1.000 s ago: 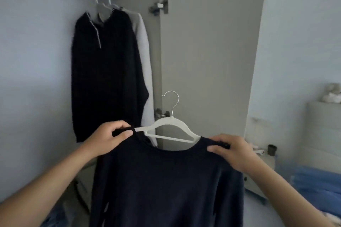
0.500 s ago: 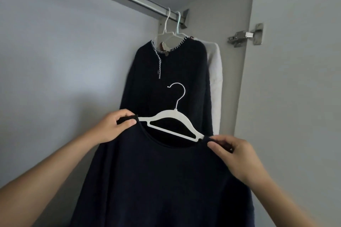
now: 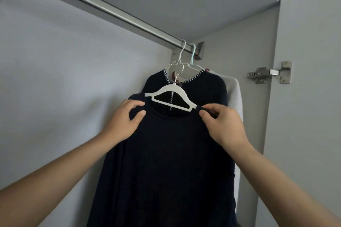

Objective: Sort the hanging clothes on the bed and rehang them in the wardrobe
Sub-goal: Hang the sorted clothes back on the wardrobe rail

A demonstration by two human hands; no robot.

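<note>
Both hands, left hand (image 3: 122, 119) and right hand (image 3: 224, 125), pinch the dark sweater (image 3: 166, 162) shoulders at frame centre; its hanger (image 3: 170, 92) could slip out before hooking the rail (image 3: 103, 5).

no readable text, no labels, no brands, no numbers

Can't see the bottom of the dark sweater (image 3: 166, 171), it runs off the lower edge. It also covers most of the navy cardigan (image 3: 208, 88) behind it, and only a strip of the white garment (image 3: 233, 90) shows at far right. The rail (image 3: 103, 8) runs out of frame at the left. Both forearms are cropped too.
</note>
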